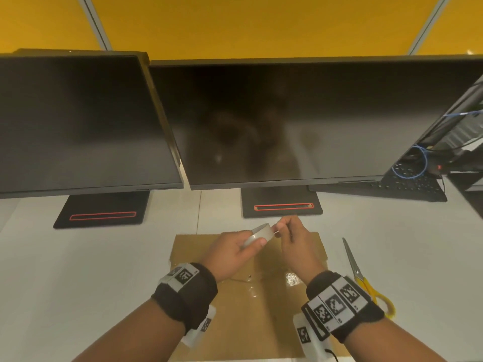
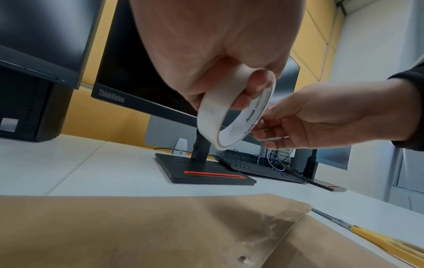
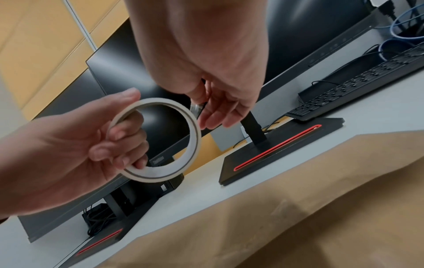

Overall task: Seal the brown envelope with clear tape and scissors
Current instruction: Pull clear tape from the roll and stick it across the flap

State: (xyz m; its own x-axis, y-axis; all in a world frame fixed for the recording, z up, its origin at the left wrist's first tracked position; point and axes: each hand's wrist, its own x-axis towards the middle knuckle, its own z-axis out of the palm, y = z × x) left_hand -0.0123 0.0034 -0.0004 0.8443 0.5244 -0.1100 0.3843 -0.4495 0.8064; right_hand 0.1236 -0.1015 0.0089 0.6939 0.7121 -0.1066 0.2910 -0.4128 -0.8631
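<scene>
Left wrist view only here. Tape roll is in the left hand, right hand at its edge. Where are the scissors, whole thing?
Observer: The scissors lie flat on the desk, right of the brown envelope, yellow handles toward the person, untouched.
Operator: Is the right hand actually holding tape?
Observer: Yes, the right hand pinches a short clear tape end at the tape roll.
Operator: Envelope already taped anywhere?
Observer: Head view shows shiny clear patches on it between the wrists.
</scene>
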